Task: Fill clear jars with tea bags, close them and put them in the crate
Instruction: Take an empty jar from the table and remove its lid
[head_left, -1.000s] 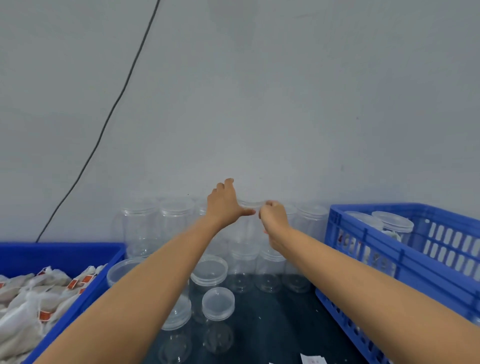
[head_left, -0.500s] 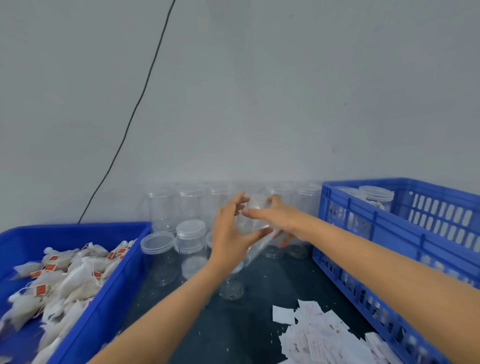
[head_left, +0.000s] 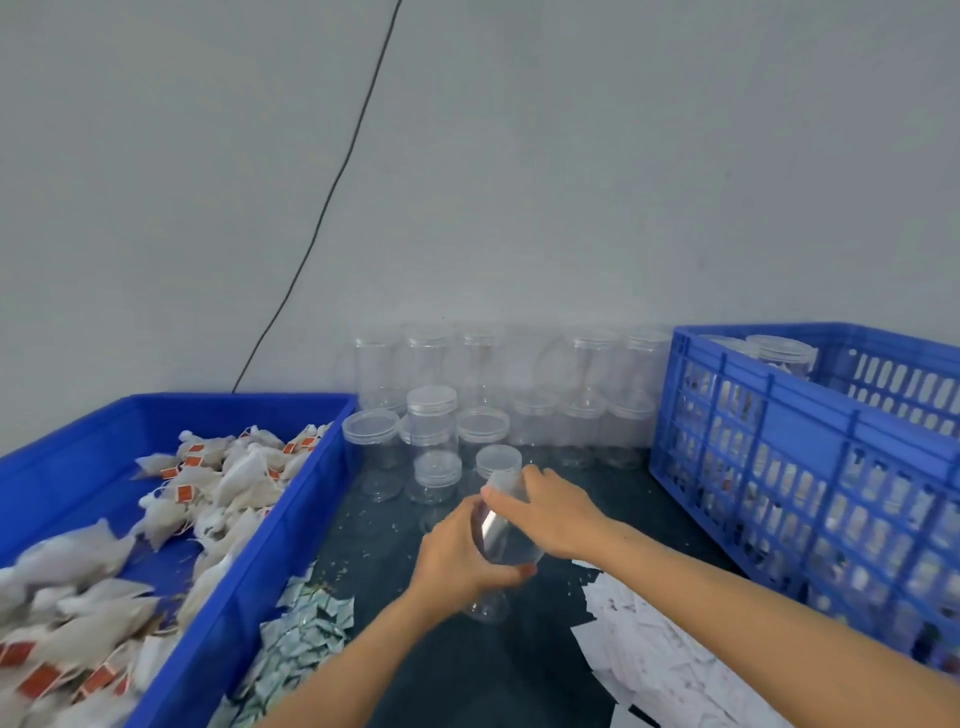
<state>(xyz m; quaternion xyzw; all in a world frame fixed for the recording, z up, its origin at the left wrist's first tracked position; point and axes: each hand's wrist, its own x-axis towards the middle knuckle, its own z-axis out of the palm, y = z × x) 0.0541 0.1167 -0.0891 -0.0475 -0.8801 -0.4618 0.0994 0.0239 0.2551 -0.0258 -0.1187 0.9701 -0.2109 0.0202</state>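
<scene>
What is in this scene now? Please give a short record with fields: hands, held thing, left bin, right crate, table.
left hand: grips the body of the clear jar
right hand: holds the top end of the same jar
jar state: tilted, above the table, looks empty
left bin: blue, holds tea bags
right crate: blue, holds closed jars
table: dark; empty jars by the wall, paper slips, small packets
</scene>
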